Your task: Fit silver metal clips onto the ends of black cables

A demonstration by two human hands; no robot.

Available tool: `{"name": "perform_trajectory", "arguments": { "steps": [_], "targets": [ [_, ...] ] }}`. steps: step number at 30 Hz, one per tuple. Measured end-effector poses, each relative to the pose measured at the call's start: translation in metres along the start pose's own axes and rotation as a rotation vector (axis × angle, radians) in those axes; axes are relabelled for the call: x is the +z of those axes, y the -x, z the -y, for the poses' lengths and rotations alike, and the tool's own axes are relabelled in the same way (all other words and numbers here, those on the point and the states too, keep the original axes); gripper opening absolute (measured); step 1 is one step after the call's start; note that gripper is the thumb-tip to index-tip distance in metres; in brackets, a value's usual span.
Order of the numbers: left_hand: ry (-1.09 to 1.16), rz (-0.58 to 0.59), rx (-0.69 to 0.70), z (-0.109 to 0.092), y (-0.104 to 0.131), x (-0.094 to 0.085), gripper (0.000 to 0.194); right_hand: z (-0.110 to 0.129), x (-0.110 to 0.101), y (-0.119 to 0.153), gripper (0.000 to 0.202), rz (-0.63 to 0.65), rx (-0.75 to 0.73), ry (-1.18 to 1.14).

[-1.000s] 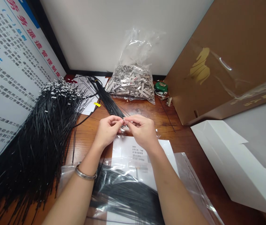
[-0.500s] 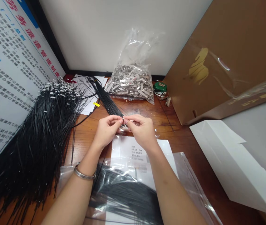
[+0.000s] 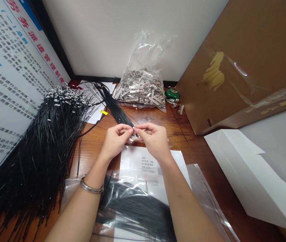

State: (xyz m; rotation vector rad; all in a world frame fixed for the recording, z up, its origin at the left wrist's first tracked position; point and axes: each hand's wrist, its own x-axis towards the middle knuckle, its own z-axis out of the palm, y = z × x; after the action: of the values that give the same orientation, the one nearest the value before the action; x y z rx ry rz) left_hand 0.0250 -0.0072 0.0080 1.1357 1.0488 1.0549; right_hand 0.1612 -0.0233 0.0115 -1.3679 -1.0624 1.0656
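Over the near end of a bundle of thin black wires (image 3: 119, 111), my left hand (image 3: 116, 139) and my right hand (image 3: 154, 139) meet fingertip to fingertip. Both are closed in a pinch on a small white piece (image 3: 133, 128), too small to identify; any wire inside it is hidden by the fingers. Bright wire tips and a bit of clear plastic show just below the fingertips. To the left lies a large heap of black wires (image 3: 37, 148), many with white tags at their far ends.
A clear bag of metal clips (image 3: 143, 89) stands at the back beside a green tape measure (image 3: 172, 94). A brown box (image 3: 233, 67) and a white box (image 3: 253, 174) flank the right. Under my forearms lie a printed sheet (image 3: 133, 161) and a plastic bag of black wires (image 3: 138, 205).
My hands stay almost in place, still pinched together. The right hand has shifted slightly, with its fingers turned a little around the small white piece.
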Motion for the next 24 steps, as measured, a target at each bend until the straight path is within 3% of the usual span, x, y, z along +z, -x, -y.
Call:
{"name": "perform_trajectory", "arguments": {
  "steps": [24],
  "targets": [
    [-0.014, -0.022, -0.001, -0.0007, -0.0004, 0.0005, 0.021, -0.0025, -0.0003, -0.0008, 0.011, -0.002, -0.031, -0.018]
  ]
}}
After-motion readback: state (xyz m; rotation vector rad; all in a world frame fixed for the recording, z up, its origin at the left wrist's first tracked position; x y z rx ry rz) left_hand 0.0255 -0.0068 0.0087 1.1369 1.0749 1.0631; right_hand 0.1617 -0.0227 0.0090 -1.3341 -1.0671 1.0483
